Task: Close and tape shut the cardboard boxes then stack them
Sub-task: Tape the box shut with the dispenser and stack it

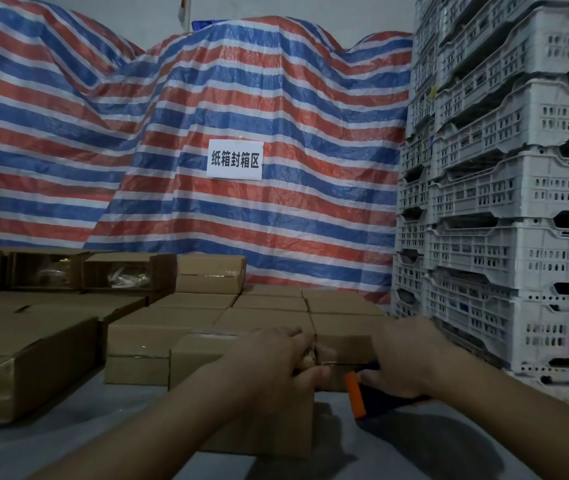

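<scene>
two hands meet low in the middle of the frame over one cardboard box [203, 355] on the grey worktop [68, 441]. our left hand [272, 358] lies on the box top with its fingers curled over the far edge and the thumb against the near side, so that grip is wrapped on the box. our right hand [407, 355] has its grip closed round a tape dispenser [366, 393], dark with an orange part, held against the box's right end. a strip of clear tape [324, 355] shows between the two hands. more closed boxes [269, 303] sit in rows just behind, and larger boxes [34, 341] fill the lower left. behind them hangs a striped tarpaulin [207, 98] bearing a white paper sign [235, 159]. stacked grey crates [504, 188] rise at the right of the frame.
</scene>
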